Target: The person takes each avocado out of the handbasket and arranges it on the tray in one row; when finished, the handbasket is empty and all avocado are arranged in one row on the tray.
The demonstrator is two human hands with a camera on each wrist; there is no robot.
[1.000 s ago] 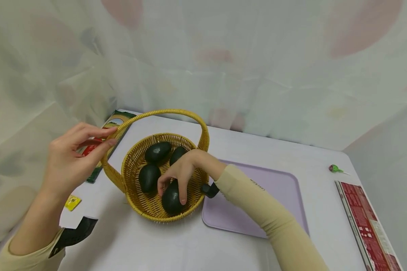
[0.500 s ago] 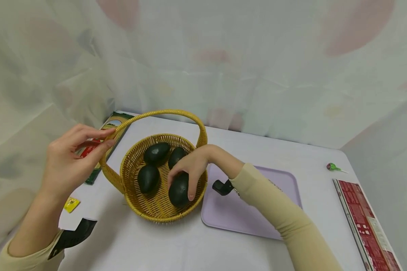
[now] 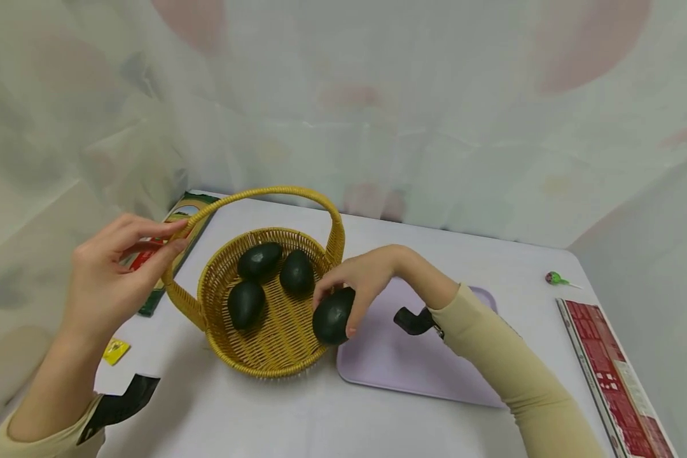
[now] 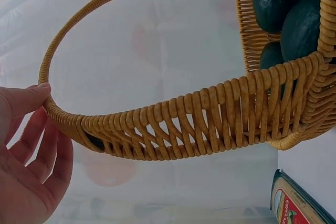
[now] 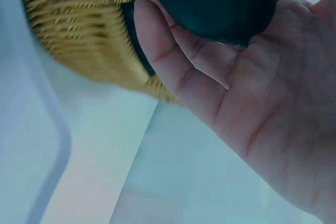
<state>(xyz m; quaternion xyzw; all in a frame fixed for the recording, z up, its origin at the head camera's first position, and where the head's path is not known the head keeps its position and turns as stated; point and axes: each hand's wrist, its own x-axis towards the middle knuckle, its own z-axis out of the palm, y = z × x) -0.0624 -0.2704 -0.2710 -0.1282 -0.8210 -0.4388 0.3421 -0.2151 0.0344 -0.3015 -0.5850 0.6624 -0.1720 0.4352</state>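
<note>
A yellow wicker basket (image 3: 263, 366) with a tall arched handle stands left of the middle of the table. My left hand (image 3: 111, 267) pinches that handle (image 4: 173, 127) on its left side between thumb and fingers. My right hand (image 3: 372, 280) grips a dark green avocado (image 3: 332, 316) over the basket's right rim, its fingers curled round the fruit. Three more avocados lie inside: one at the back (image 3: 260, 259), one at the left (image 3: 246, 305) and one at the right (image 3: 297, 273). In the right wrist view the held avocado (image 5: 215, 3) rests against the fingers and palm.
A lilac tray (image 3: 395, 369) lies right of the basket, partly under the right forearm. Behind the left hand is a green and red packet (image 3: 191, 210), with a small yellow sachet (image 3: 115, 350) nearer. A lollipop (image 3: 555, 278) and a red box (image 3: 609, 369) lie at the far right.
My right hand has lifted the avocado from the basket's floor and carried it right to the rim. The left hand keeps its hold on the handle.
</note>
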